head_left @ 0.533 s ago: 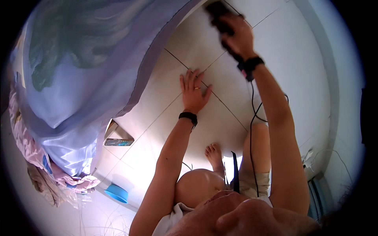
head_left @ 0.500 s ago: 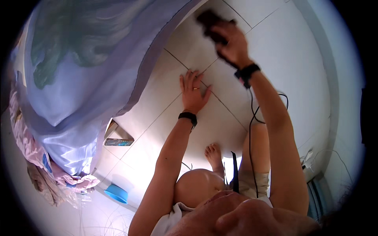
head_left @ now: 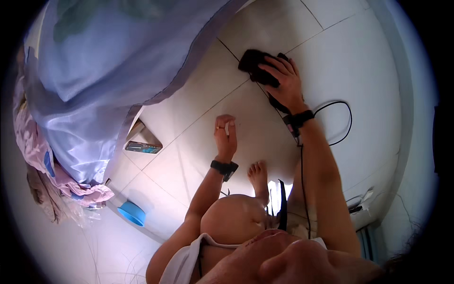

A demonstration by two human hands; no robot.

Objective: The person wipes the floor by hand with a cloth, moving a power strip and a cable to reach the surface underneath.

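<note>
My right hand (head_left: 286, 85) presses a dark, bunched cloth (head_left: 257, 66) against the pale tiled floor (head_left: 198, 109), its fingers spread over the top. Part of the cloth hangs out below the palm toward the wrist. Nearer to me and to the left, my left hand (head_left: 225, 137) is loosely curled with the fingertips bent in. Nothing shows in it, and it seems just above the tiles. Each wrist wears a black band.
A shiny lilac bedspread (head_left: 109, 94) hangs over the left side. By its lower edge lies a flat box-like item (head_left: 144, 147) with a blue-green face. A blue basin (head_left: 131, 214) stands farther down. A black cable (head_left: 351, 118) loops beside my right forearm, and my bare foot (head_left: 257, 175) rests below.
My left hand has come off the floor, drawn back toward me and curled. My right hand has brought the cloth nearer and down onto the tiles.
</note>
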